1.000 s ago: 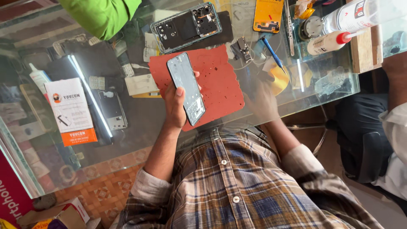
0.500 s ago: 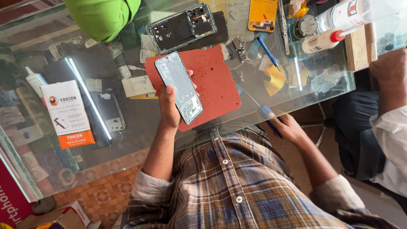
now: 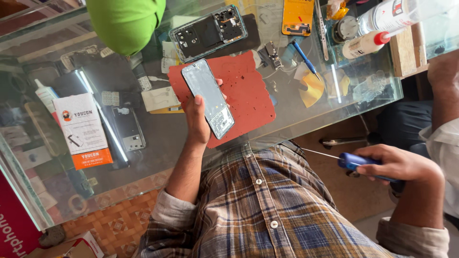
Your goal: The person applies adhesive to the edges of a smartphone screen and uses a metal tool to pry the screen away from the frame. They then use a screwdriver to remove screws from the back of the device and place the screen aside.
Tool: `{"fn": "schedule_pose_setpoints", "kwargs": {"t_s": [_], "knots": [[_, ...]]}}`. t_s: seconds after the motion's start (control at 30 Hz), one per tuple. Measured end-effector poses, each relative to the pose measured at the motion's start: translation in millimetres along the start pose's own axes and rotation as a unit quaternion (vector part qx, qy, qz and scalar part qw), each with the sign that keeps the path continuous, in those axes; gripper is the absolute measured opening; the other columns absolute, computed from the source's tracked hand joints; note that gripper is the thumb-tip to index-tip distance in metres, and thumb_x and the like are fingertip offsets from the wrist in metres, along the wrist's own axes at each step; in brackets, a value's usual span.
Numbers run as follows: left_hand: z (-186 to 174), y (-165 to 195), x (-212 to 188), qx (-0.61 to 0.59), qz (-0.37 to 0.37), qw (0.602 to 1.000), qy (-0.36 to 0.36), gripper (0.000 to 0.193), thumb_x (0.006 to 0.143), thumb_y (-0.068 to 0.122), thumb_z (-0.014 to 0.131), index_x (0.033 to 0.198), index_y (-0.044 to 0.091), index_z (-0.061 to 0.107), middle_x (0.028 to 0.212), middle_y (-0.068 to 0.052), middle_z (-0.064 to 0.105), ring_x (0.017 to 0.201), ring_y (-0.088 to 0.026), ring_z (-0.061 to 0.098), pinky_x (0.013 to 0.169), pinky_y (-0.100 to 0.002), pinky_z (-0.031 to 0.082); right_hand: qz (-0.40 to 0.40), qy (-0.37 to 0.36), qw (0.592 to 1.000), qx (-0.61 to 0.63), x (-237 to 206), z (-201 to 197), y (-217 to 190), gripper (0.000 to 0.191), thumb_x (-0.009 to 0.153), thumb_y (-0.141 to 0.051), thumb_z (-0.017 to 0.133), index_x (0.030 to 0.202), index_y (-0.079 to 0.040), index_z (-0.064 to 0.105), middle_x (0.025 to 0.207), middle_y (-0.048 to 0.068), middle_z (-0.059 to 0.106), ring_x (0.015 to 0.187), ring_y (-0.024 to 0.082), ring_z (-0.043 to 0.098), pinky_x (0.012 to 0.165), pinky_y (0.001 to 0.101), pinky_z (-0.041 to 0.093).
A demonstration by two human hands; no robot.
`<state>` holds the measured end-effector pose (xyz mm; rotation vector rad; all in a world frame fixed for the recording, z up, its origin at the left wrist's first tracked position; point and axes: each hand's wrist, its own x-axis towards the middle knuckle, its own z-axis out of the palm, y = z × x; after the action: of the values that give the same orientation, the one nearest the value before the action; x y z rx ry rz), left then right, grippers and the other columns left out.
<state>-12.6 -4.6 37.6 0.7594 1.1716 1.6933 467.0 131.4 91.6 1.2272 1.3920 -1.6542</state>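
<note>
My left hand [image 3: 198, 119] holds a phone screen panel [image 3: 208, 98] up over a red work mat [image 3: 248, 91] on the glass table [image 3: 158, 143], thumb on its left edge and fingers behind it. My right hand [image 3: 392, 165] is off the table's near edge, over my lap, closed around a blue-handled screwdriver [image 3: 351, 161] whose thin shaft points left toward my checked shirt. An opened phone body [image 3: 208, 32] with bare internals lies past the mat.
A green-sleeved arm [image 3: 125, 24] of another person reaches in at the top. Someone else's arm [image 3: 444, 81] is at the right. An orange phone cover [image 3: 297, 16], tweezers, a blue pen tool [image 3: 303, 56], bottles [image 3: 366, 43], a white-and-orange box [image 3: 83, 129] and a wooden block [image 3: 404, 48] crowd the table.
My right hand has drawn back from the table to the right and toward me, with the blue screwdriver in it. The left hand keeps the panel in about the same place.
</note>
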Motion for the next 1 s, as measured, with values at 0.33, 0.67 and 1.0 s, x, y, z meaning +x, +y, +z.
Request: {"fn": "schedule_pose_setpoints", "kwargs": {"t_s": [0.33,0.67,1.0], "knots": [[-3,-16,3,-0.150,-0.005,0.988,0.027,0.075,0.111,0.062,0.040,0.142,-0.005,0.051,0.131,-0.017,0.063,0.107,-0.022,0.065,0.091,-0.042,0.060,-0.346,0.173,0.915,0.116,46,77,-150,0.045,0.095,-0.021,0.060,0.133,0.001,0.055,0.082,0.006,0.063,0.065,0.012,0.060,0.060,0.0268,0.050],[26,17,10,-0.314,0.008,0.949,0.037,0.073,0.106,0.065,0.038,0.148,0.006,0.046,0.136,-0.012,0.060,0.103,-0.027,0.067,0.083,-0.048,0.061,-0.425,0.289,0.850,-0.118,42,103,-217,0.044,0.095,-0.019,0.062,0.132,0.003,0.054,0.081,0.016,0.068,0.070,0.030,0.071,0.067,0.0383,0.054],[38,44,21,-0.265,0.017,0.961,0.075,0.084,0.106,0.073,0.029,0.135,-0.001,0.056,0.123,-0.016,0.065,0.105,-0.027,0.067,0.090,-0.047,0.061,-0.436,0.308,0.837,-0.118,44,105,-220,0.044,0.091,-0.016,0.064,0.129,0.004,0.054,0.080,0.017,0.069,0.071,0.030,0.072,0.067,0.0387,0.055]]}}
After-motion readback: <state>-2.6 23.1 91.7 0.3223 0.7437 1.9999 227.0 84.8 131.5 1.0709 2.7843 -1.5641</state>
